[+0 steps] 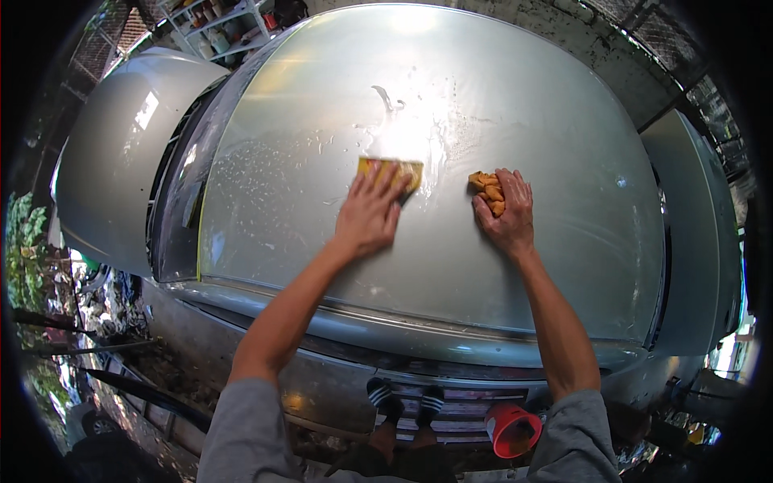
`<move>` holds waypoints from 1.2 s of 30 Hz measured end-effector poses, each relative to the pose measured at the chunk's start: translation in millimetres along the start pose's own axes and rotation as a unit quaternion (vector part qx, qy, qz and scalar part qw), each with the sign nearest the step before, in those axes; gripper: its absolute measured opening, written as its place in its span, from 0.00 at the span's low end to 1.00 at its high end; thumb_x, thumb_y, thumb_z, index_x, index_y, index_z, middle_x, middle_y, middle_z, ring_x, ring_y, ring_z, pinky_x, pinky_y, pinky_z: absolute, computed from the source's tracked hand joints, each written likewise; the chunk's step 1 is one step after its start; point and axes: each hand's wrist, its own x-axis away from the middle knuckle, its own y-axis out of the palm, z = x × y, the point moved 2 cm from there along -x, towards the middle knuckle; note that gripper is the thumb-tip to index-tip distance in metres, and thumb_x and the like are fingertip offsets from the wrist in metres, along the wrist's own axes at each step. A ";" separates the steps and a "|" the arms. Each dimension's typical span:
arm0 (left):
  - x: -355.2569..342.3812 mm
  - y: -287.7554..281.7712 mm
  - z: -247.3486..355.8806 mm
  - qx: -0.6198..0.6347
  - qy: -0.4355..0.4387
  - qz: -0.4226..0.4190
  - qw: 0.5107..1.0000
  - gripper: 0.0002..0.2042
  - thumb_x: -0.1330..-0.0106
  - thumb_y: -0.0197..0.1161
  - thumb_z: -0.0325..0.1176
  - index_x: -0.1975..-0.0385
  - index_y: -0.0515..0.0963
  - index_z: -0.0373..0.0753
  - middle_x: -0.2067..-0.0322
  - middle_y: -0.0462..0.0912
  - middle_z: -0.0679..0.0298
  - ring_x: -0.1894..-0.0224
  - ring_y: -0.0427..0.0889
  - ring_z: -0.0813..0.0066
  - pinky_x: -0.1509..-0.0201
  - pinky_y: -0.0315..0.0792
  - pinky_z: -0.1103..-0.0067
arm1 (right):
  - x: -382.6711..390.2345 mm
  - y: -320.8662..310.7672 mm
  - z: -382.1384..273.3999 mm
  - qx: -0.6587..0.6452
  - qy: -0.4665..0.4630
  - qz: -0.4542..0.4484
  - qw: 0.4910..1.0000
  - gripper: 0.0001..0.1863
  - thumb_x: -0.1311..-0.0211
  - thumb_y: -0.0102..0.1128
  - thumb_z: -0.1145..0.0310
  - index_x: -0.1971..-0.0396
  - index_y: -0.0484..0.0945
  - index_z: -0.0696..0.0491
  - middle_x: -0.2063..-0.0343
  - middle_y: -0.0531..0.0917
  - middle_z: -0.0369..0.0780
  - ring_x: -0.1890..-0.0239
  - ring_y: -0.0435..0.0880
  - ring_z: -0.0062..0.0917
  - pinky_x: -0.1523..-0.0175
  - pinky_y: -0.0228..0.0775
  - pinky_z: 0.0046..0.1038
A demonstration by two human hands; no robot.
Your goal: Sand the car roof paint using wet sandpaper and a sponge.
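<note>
My left hand (369, 211) lies over a flat, yellow rectangular pad (412, 172) on the wet silver car roof (564, 105). Its fingers are spread across the pad's top, and the thumb is at the near side; whether the pad is a sponge or a sanding block I cannot tell. To the right, my right hand (510, 213) grips a crumpled orange cloth (485, 187) against the roof. Water drops and wet streaks show around and beyond the pad, with a bright glare at the middle.
Below, my feet in dark striped slippers (429, 405) stand on a slatted platform (475, 404). A red bucket (498, 419) is at its right. The hood (121, 145) extends left beyond the windshield. At the far left stands a shelf (217, 32) of containers.
</note>
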 end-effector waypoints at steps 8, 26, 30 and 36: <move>42.8 -3.9 -16.5 -0.005 -0.013 -0.022 1.000 0.30 0.33 0.46 0.40 0.30 0.56 0.44 0.28 0.53 0.58 0.26 0.47 0.54 0.24 0.41 0.63 | 6.1 4.8 4.6 0.003 -0.014 0.006 1.000 0.32 0.48 0.66 0.57 0.43 0.71 0.54 0.43 0.73 0.50 0.36 0.65 0.50 0.31 0.49 0.54; -57.8 -10.8 -83.5 -0.006 -0.016 -0.013 1.000 0.28 0.29 0.43 0.45 0.30 0.57 0.42 0.29 0.54 0.56 0.26 0.49 0.55 0.24 0.39 0.64 | 3.3 18.8 -8.7 -0.025 -0.021 -0.002 0.999 0.31 0.48 0.66 0.58 0.44 0.71 0.55 0.43 0.72 0.51 0.36 0.64 0.51 0.31 0.49 0.55; 18.0 -17.1 -34.3 -0.003 0.027 -0.051 0.998 0.28 0.30 0.43 0.43 0.29 0.55 0.47 0.29 0.53 0.58 0.26 0.48 0.55 0.24 0.41 0.62 | -1.6 13.0 -11.0 -0.007 -0.021 0.005 1.000 0.31 0.48 0.66 0.58 0.45 0.71 0.55 0.43 0.72 0.51 0.35 0.64 0.51 0.31 0.48 0.54; -47.2 -8.5 -39.5 -0.002 0.011 -0.014 1.000 0.28 0.31 0.43 0.39 0.30 0.56 0.47 0.29 0.54 0.57 0.26 0.49 0.55 0.24 0.40 0.63 | 1.8 16.9 -19.8 -0.026 -0.017 -0.004 1.000 0.30 0.48 0.66 0.58 0.45 0.72 0.54 0.43 0.72 0.50 0.36 0.64 0.51 0.31 0.48 0.54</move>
